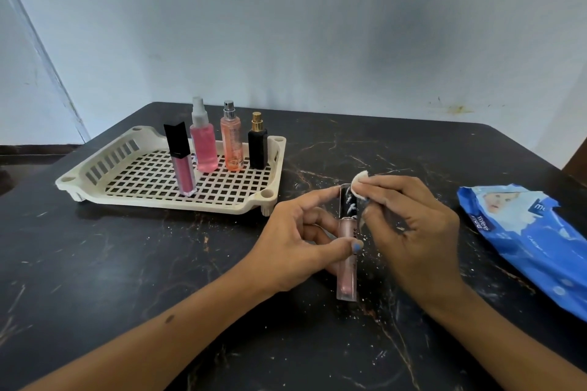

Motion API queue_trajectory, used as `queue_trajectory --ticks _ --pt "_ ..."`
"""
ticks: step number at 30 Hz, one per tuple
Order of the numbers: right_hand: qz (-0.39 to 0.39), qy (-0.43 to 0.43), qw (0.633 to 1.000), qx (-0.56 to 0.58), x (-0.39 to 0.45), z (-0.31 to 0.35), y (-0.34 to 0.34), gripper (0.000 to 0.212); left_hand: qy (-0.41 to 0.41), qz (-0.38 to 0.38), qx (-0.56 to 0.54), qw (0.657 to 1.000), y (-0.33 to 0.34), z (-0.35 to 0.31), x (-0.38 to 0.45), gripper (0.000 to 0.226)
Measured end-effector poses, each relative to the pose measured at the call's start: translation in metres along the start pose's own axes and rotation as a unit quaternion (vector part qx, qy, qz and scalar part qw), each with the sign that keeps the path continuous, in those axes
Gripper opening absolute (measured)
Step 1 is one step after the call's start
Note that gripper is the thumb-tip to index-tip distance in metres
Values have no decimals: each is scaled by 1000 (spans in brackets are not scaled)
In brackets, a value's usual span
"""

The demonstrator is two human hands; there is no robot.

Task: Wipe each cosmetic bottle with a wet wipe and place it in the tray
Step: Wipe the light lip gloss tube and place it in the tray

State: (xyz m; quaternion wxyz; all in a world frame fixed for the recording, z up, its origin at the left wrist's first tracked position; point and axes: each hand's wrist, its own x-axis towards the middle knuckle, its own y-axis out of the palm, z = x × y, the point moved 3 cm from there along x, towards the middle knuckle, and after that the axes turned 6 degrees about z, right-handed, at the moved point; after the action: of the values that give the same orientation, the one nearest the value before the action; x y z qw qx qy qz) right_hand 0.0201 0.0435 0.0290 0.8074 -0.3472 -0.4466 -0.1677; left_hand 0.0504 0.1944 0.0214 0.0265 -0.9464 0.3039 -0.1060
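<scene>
The left hand [297, 238] pinches a slim lip-gloss tube [347, 251] between thumb and forefinger, holding it just above the dark marbled table [127, 279], black cap pointing away from the person. The right hand [409, 225] pinches a small folded white wipe [360, 186] against the cap, whose black face carries pale smears. The step in hand appears to be the wiping of this tube, at its cap end; the clear, pinkish barrel nearer the person shows no wipe on it.

Four bottles stand upright in the cream lattice tray [104, 165], to the left and farther back: a pink gloss tube with a black cap [182, 165] nearest the front rim, then a pink spray bottle [203, 143], an orange spray bottle [233, 143] and a black bottle with a gold top [258, 143] in a row toward the back rim. No other bottle lies loose on the table, so the held tube is probably the last.

The tray's near right corner lies close to the left hand; its front and left portions are bare lattice, offering room for the tube. A blue wipe packet [524, 232] lies to the right, near the table's right edge. White flecks dot the table around the hands.
</scene>
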Motion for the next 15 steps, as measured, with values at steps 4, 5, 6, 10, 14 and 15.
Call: queue_trajectory --ticks 4,5,6,10,14,15 --pt "8 -10 1000 -3 0 3 2 25 -4 -2 -6 1000 0 -1 0 74" --pt "4 -9 1000 1 0 3 1 24 -4 -1 -11 1000 0 -1 0 73" --pt "0 -7 1000 4 1 3 1 24 -4 -1 -13 1000 0 -1 -1 73" --pt "7 -9 1000 -13 1 2 -1 25 0 4 -14 1000 1 -2 0 72" --pt "5 -16 1000 -9 1 4 0 23 -1 11 -18 1000 2 -5 -1 79" --pt "1 -14 1000 -11 2 3 -1 23 0 11 -17 1000 2 -6 -1 79"
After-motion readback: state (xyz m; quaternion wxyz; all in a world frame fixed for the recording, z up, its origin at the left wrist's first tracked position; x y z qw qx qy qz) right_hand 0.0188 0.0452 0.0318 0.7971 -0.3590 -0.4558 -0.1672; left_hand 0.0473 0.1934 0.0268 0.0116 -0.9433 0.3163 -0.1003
